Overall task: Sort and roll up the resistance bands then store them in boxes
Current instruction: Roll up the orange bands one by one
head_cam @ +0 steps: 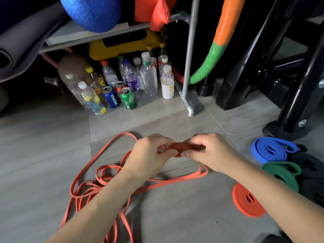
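Grey tiled floor (43,137) filled the head view, with cluttered gym storage along the far side.

Both hands met at centre, above the floor. Left hand (150,155) had its fingers curled, pinching one end of a small started roll (184,147) of orange band. Right hand (210,151) pinched the other end, thumb on the near side and fingers curled over the top. The roll sat between the two sets of fingertips and was mostly hidden by them.

The rest of the loose orange band (112,166) lay tangled on the floor, near and left of the hands. Its loops ran under both forearms, and one strand reached right beneath the right wrist. The left forearm covered part of the tangle.

Finished coils lay on the floor at right: blue roll (271,149) farthest, green roll (282,174) just nearer, orange roll (242,204) nearest. Black rolls (310,165) lay right of the green one and were dark and hard to count. The right forearm crossed over the green and orange rolls.

Far side: plastic bottles (149,74) stood clustered under a metal rack (188,58), with a Pepsi can (111,98) and a green can (128,99) in front. A blue ball (93,11) rested on the rack shelf and a rolled mat (21,44) lay at far left. An orange-green hoop (210,64) and a black machine frame (289,76) stood at far right.
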Motion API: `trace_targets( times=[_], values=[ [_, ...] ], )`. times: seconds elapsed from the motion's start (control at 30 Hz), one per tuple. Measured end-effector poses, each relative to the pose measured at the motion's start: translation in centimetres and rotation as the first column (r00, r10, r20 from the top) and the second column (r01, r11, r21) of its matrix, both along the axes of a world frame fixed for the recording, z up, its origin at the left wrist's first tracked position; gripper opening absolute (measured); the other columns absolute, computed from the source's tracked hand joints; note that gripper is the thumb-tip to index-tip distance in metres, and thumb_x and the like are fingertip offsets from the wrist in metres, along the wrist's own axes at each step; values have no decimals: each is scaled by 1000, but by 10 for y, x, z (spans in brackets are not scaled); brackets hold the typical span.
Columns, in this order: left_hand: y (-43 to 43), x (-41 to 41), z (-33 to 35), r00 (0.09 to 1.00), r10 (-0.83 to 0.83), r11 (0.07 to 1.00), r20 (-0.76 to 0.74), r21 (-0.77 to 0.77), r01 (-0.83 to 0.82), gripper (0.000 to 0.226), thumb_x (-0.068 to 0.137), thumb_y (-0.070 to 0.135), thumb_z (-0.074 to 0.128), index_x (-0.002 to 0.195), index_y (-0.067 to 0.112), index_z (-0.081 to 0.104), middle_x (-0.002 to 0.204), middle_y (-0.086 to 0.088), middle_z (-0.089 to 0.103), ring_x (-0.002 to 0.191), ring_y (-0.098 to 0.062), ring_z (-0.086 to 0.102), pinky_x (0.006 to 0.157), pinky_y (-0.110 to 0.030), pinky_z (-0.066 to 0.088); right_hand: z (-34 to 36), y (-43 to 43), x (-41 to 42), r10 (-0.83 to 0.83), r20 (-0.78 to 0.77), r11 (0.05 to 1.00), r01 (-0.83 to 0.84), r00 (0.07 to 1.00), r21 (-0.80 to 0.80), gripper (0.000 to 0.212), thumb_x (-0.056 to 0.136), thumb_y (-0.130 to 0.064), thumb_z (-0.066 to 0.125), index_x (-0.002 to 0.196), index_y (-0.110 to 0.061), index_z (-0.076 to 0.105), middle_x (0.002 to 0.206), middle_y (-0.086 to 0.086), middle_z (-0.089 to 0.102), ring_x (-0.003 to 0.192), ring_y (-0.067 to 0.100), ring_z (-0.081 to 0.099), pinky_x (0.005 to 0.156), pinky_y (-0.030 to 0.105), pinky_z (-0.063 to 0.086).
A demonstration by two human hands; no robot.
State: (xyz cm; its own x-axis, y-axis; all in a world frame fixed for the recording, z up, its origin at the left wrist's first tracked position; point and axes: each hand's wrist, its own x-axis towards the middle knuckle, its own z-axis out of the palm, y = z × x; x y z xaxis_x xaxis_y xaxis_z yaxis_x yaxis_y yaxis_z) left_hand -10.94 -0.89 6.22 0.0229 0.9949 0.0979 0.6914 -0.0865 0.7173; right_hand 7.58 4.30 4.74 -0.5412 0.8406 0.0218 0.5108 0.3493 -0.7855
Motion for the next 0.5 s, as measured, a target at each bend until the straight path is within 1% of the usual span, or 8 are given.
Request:
trace_targets(
  times=[0.1, 0.17, 0.27, 0.33, 0.37, 0.4, 0.43, 0.5],
  values=[
    [-1, -4, 5, 969, 85, 996, 232, -4, -87, 24, 79, 7, 72, 82, 30, 73, 81, 7, 71, 76, -8, 67, 75, -20, 51, 2, 3, -1, -34, -125, 995, 22, 992, -100, 17, 75, -26, 77, 77, -43, 73, 74, 7, 71, 66, 23, 63, 70, 41, 52],
    [-1, -2, 5, 897, 126, 992, 423, -55, -114, 25, 81, 4, 69, 83, 29, 71, 79, 7, 73, 72, -4, 67, 73, -20, 53, 1, 2, -6, -72, -240, 985, 32, 968, -167, 27, 76, -25, 77, 75, -51, 71, 78, 6, 73, 67, 9, 58, 69, 33, 51],
    [-4, 12, -5, 589, 278, 959, 758, -254, -126, 15, 78, 10, 66, 81, 20, 76, 81, -1, 74, 78, -7, 67, 70, -18, 53, 2, -3, -14, -79, -406, 975, -14, 910, -222, 22, 76, -27, 74, 82, -48, 73, 82, -10, 75, 75, -1, 63, 73, 13, 49],
    [-9, 19, -12, 339, 371, 925, 864, -376, -55, 15, 75, 12, 64, 80, 15, 77, 85, -3, 74, 82, -10, 69, 69, -17, 53, 1, -4, -14, -85, -421, 976, -10, 903, -219, 19, 79, -24, 74, 86, -41, 75, 85, -6, 75, 83, 10, 70, 78, 22, 54],
    [-10, 19, -15, 314, 392, 914, 864, -405, -28, 14, 77, 9, 63, 81, 14, 76, 85, -3, 74, 83, -10, 70, 69, -16, 53, 1, -4, -12, -86, -379, 981, 13, 922, -192, 17, 81, -22, 73, 86, -38, 75, 81, -1, 75, 79, 17, 70, 76, 29, 54],
    [-10, 18, -17, 379, 386, 912, 841, -409, -24, 15, 81, 5, 63, 83, 14, 75, 84, 0, 74, 81, -9, 69, 68, -15, 52, 0, -3, -10, -75, -304, 987, 28, 950, -155, 13, 83, -22, 72, 85, -34, 76, 74, 5, 73, 70, 21, 65, 69, 33, 50],
    [-9, 16, -18, 553, 338, 926, 762, -375, -50, 17, 84, 2, 64, 86, 16, 74, 80, 6, 73, 76, -7, 68, 66, -13, 49, -1, -2, -7, -53, -206, 993, 30, 977, -114, 9, 83, -23, 71, 84, -31, 75, 69, 11, 68, 62, 20, 56, 62, 31, 44],
    [-7, 9, -18, 921, 158, 975, 357, -206, -87, 21, 81, 7, 71, 98, 19, 70, 80, 16, 67, 73, -2, 63, 64, -10, 45, -3, 2, -2, -3, 2, 1000, 3, 1000, -24, 5, 83, -25, 69, 84, -27, 74, 64, 14, 60, 56, 17, 44, 55, 31, 36]
  ],
)
